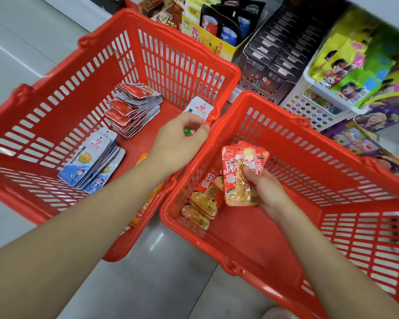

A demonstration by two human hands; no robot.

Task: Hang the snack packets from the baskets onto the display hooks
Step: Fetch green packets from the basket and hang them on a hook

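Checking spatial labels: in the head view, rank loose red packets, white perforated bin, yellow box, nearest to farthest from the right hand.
From the right hand:
1. loose red packets, right basket, just left.
2. white perforated bin, beyond that basket.
3. yellow box, far shelf, upper left.

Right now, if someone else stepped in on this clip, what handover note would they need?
Left hand: fingers pinch a white packet above the left basket.
Right hand: grips a few red packets over the right basket.
Lying in baskets: red-white stack and blue-white stack in the left, loose red packets in the right.
Hooks out of view; nothing seen hung, everything remains.
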